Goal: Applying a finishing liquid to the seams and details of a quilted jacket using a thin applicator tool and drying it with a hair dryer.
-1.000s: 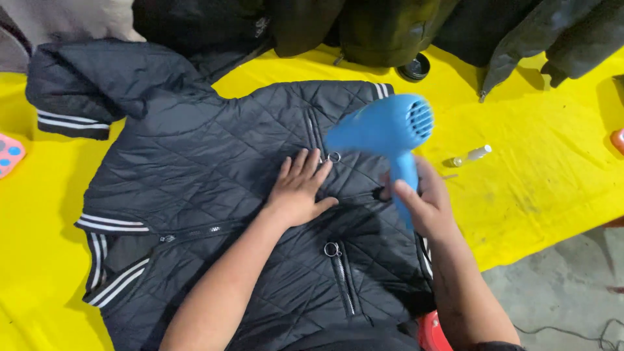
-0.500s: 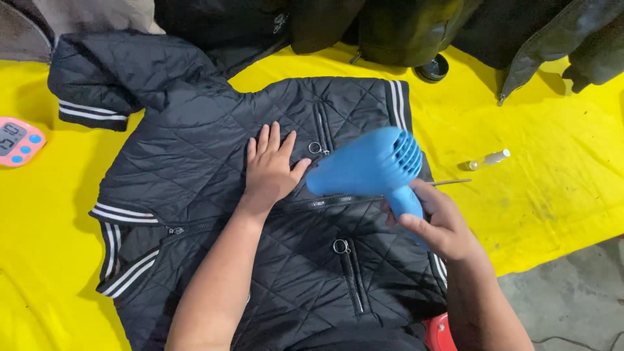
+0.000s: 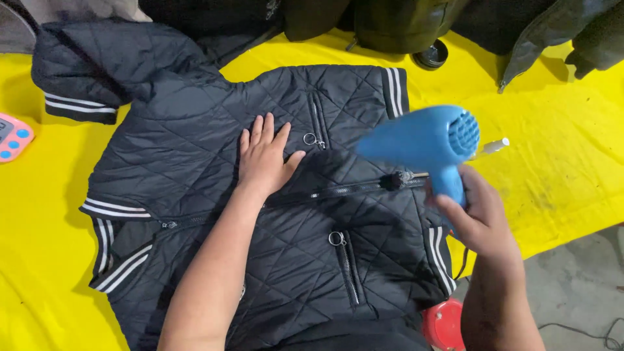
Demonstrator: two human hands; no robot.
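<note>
Jacket (image 3: 214, 162), black and quilted with white-striped cuffs and hem, lies spread flat on a yellow cloth (image 3: 572, 169) and fills the middle of the view. Left hand (image 3: 263, 159) rests palm down on the upper front panel, fingers together and pointing toward 12 o'clock, holding nothing; the flat press appears to keep the fabric smooth and still. Right hand (image 3: 478, 218), at 3 o'clock from the left and well apart from it, is closed around the handle of a blue hair dryer (image 3: 422, 140). The dryer is held above the jacket with its nozzle aimed toward 9 o'clock, over the front zipper (image 3: 351, 188) that runs across the garment, so the nozzle points at the fabric just beside the pressing hand. Its outline is blurred.

Two ring-pull pocket zippers show, one just at 3 o'clock of the left hand's fingertips, one near 6 o'clock. Surroundings: a pink device (image 3: 13, 138) at the 9 o'clock edge; a small clear bottle (image 3: 494, 146) on the cloth, partly hidden behind the dryer; a round black lid (image 3: 430, 55) toward 1 o'clock; dark garments (image 3: 390, 23) piled along the 12 o'clock edge; a red round object (image 3: 445, 325) at 5 o'clock. A cord (image 3: 463, 260) hangs below the right hand. Nothing lies between the dryer and the jacket.
</note>
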